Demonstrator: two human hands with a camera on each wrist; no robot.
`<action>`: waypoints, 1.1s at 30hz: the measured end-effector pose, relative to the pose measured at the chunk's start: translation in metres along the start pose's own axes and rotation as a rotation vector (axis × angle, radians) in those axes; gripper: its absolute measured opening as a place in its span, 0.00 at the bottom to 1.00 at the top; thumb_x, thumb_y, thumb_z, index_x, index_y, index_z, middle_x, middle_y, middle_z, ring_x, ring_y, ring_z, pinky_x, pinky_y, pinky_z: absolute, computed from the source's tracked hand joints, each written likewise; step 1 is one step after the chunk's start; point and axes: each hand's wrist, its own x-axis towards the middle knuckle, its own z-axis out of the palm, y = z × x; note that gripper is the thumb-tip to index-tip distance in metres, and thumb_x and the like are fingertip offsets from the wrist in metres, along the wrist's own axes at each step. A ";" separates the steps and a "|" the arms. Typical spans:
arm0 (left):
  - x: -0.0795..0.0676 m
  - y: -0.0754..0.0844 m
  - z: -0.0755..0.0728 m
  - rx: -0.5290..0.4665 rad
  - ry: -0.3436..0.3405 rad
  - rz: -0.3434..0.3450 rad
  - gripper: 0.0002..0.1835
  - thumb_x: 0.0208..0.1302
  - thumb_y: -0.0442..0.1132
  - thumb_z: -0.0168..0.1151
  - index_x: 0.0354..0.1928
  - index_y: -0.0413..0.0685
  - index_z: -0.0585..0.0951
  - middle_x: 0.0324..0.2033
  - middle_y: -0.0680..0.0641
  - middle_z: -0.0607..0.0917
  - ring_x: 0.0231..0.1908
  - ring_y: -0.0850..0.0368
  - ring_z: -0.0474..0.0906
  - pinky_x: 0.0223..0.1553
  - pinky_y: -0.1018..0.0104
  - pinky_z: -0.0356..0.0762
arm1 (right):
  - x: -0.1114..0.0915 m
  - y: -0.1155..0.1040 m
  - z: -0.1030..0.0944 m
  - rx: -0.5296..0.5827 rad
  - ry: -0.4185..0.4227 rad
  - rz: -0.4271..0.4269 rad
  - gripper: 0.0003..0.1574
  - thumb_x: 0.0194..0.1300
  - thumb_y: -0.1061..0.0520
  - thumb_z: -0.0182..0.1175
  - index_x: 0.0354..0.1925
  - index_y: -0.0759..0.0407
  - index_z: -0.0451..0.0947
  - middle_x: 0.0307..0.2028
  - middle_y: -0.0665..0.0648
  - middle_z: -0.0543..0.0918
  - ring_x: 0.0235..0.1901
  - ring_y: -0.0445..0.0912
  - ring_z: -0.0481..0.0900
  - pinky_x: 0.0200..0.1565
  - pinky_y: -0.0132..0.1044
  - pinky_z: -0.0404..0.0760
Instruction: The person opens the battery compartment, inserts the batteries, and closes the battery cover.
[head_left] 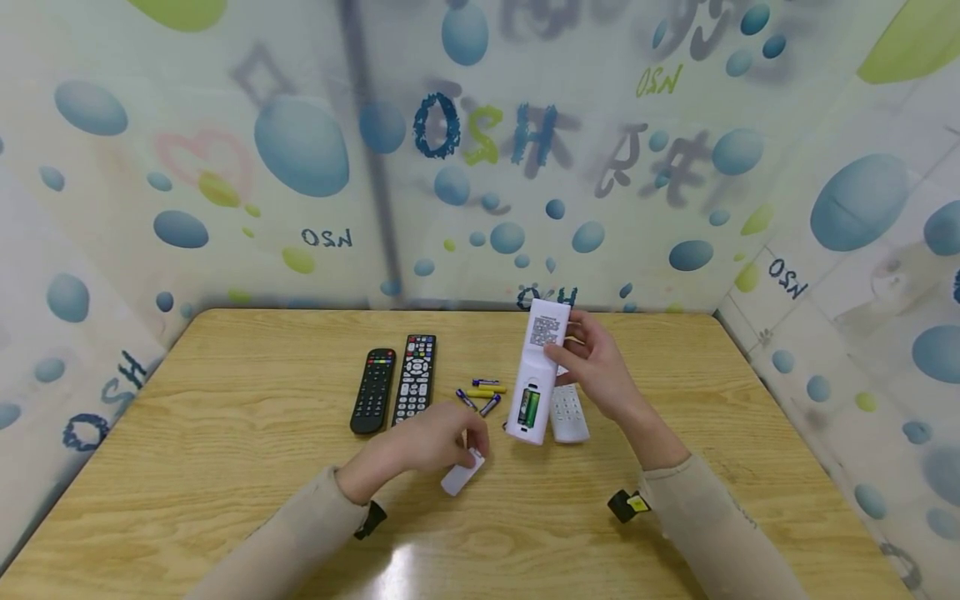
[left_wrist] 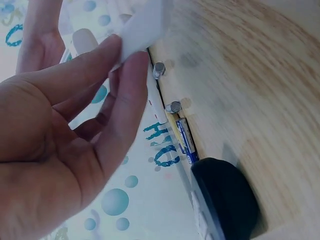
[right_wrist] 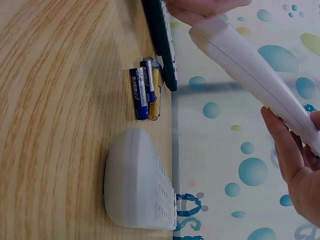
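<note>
While a small white battery cover (head_left: 459, 478) is pinched between the thumb and fingers of the left hand (head_left: 435, 437), its long axis is slanted from near left to far right. Just beyond it, to its right, the back of a white remote control (head_left: 536, 367) is turned toward the head camera; the remote is held up off the wooden table (head_left: 750, 467), its long axis close to upright, its top leaning slightly right. The uncovered battery compartment (head_left: 531, 386) is set in its lower end, on the side nearer the left hand, and a green battery (head_left: 532, 410) can be seen inside. The cover and compartment are shown apart in the head view, their axes not aligned. The remote's upper half is gripped by the right hand (head_left: 600, 371), with the thumb laid across the back and the other fingers behind. A second white remote (head_left: 572, 417) is partly hidden behind the held one. Farther off, blue and yellow batteries (head_left: 490, 406) are gathered between the held remote and two black remotes (head_left: 372, 392) at the left, beyond which a bubble-patterned backdrop (head_left: 507, 238) is seen.
</note>
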 end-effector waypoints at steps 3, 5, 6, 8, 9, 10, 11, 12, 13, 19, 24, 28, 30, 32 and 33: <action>0.002 0.000 -0.001 -0.017 0.015 0.045 0.08 0.63 0.27 0.71 0.36 0.50 0.86 0.33 0.57 0.83 0.33 0.62 0.79 0.32 0.68 0.81 | 0.000 0.000 0.000 0.000 0.000 0.001 0.32 0.76 0.60 0.60 0.72 0.61 0.61 0.60 0.67 0.75 0.51 0.61 0.80 0.39 0.46 0.88; 0.003 0.001 -0.002 -0.040 0.020 0.068 0.07 0.64 0.27 0.70 0.37 0.48 0.86 0.34 0.56 0.84 0.33 0.62 0.80 0.32 0.68 0.82 | 0.000 0.000 0.000 -0.001 0.000 0.001 0.32 0.76 0.60 0.60 0.71 0.61 0.61 0.60 0.67 0.75 0.51 0.61 0.80 0.39 0.46 0.88; 0.003 0.002 -0.002 -0.054 0.022 0.075 0.07 0.64 0.27 0.70 0.38 0.48 0.86 0.35 0.56 0.84 0.33 0.62 0.80 0.32 0.68 0.82 | 0.000 0.000 0.000 0.000 -0.001 0.001 0.32 0.76 0.60 0.60 0.71 0.61 0.61 0.60 0.67 0.75 0.51 0.61 0.80 0.39 0.46 0.88; 0.004 0.003 -0.003 -0.075 0.031 0.090 0.07 0.65 0.28 0.70 0.38 0.48 0.86 0.36 0.56 0.84 0.34 0.61 0.81 0.33 0.67 0.82 | 0.000 0.000 0.000 0.000 -0.001 -0.001 0.32 0.76 0.59 0.60 0.71 0.61 0.61 0.61 0.67 0.75 0.52 0.61 0.79 0.39 0.46 0.88; 0.004 0.004 -0.004 -0.084 0.036 0.101 0.07 0.65 0.28 0.69 0.39 0.47 0.86 0.36 0.56 0.84 0.35 0.61 0.81 0.34 0.67 0.83 | 0.000 0.000 -0.001 0.001 -0.002 -0.001 0.32 0.76 0.59 0.60 0.71 0.61 0.60 0.61 0.67 0.74 0.52 0.61 0.79 0.39 0.46 0.88; 0.004 0.004 -0.004 -0.091 0.044 0.115 0.06 0.65 0.28 0.69 0.40 0.47 0.86 0.36 0.56 0.84 0.36 0.61 0.81 0.35 0.67 0.83 | 0.000 0.000 -0.001 0.000 -0.003 -0.002 0.32 0.76 0.59 0.60 0.71 0.61 0.60 0.61 0.67 0.74 0.52 0.61 0.79 0.40 0.46 0.88; 0.004 0.004 -0.005 -0.095 0.052 0.132 0.06 0.66 0.28 0.69 0.40 0.46 0.86 0.37 0.56 0.84 0.36 0.61 0.81 0.36 0.67 0.83 | 0.000 0.000 -0.001 0.000 -0.004 -0.003 0.32 0.76 0.59 0.60 0.71 0.61 0.60 0.61 0.67 0.74 0.52 0.61 0.79 0.40 0.46 0.88; 0.004 0.005 -0.005 -0.097 0.060 0.147 0.06 0.66 0.28 0.69 0.41 0.46 0.86 0.38 0.56 0.85 0.37 0.61 0.81 0.37 0.67 0.83 | 0.000 0.000 -0.001 0.001 -0.006 -0.003 0.32 0.76 0.59 0.60 0.71 0.61 0.60 0.61 0.67 0.74 0.52 0.61 0.79 0.40 0.46 0.88; 0.004 0.005 -0.005 -0.101 0.069 0.165 0.06 0.66 0.28 0.69 0.42 0.46 0.86 0.38 0.56 0.85 0.37 0.62 0.81 0.38 0.68 0.83 | 0.000 0.000 -0.001 -0.001 -0.007 -0.004 0.32 0.76 0.59 0.60 0.71 0.62 0.60 0.61 0.67 0.74 0.52 0.61 0.79 0.40 0.46 0.88; 0.003 0.007 -0.006 -0.144 0.126 0.244 0.07 0.67 0.30 0.69 0.44 0.45 0.86 0.40 0.55 0.85 0.38 0.62 0.81 0.38 0.66 0.84 | 0.000 0.001 0.000 0.000 -0.014 -0.005 0.32 0.76 0.59 0.60 0.71 0.62 0.60 0.61 0.67 0.74 0.53 0.61 0.79 0.40 0.46 0.88; 0.003 0.011 -0.007 -0.153 0.193 0.299 0.07 0.67 0.32 0.70 0.45 0.47 0.86 0.39 0.55 0.81 0.38 0.61 0.78 0.37 0.66 0.84 | 0.000 0.001 0.001 0.011 -0.025 -0.010 0.32 0.76 0.60 0.60 0.71 0.63 0.61 0.60 0.68 0.75 0.52 0.61 0.80 0.40 0.47 0.88; 0.003 0.014 -0.008 -0.162 0.257 0.327 0.07 0.67 0.32 0.69 0.46 0.45 0.86 0.39 0.55 0.82 0.39 0.61 0.80 0.38 0.65 0.84 | 0.001 0.002 0.001 0.004 -0.028 -0.014 0.32 0.76 0.60 0.60 0.71 0.63 0.61 0.60 0.68 0.75 0.52 0.60 0.80 0.40 0.46 0.88; 0.003 0.015 -0.008 -0.164 0.294 0.325 0.08 0.67 0.32 0.69 0.46 0.46 0.86 0.41 0.55 0.82 0.40 0.61 0.80 0.39 0.64 0.85 | 0.001 0.003 0.001 0.002 -0.031 -0.016 0.32 0.76 0.60 0.60 0.71 0.63 0.61 0.60 0.69 0.75 0.52 0.60 0.80 0.40 0.46 0.88; 0.004 0.016 -0.008 -0.171 0.334 0.323 0.08 0.67 0.32 0.69 0.47 0.46 0.86 0.42 0.55 0.83 0.40 0.61 0.80 0.39 0.62 0.85 | 0.001 0.003 0.002 0.003 -0.033 -0.019 0.32 0.76 0.60 0.60 0.71 0.64 0.61 0.60 0.69 0.75 0.52 0.60 0.80 0.39 0.46 0.88; 0.004 0.017 -0.008 -0.174 0.352 0.319 0.08 0.67 0.32 0.69 0.47 0.47 0.86 0.42 0.56 0.83 0.40 0.61 0.80 0.39 0.61 0.84 | 0.001 0.003 0.002 0.004 -0.035 -0.021 0.32 0.76 0.60 0.60 0.71 0.64 0.61 0.60 0.69 0.75 0.52 0.60 0.80 0.39 0.46 0.88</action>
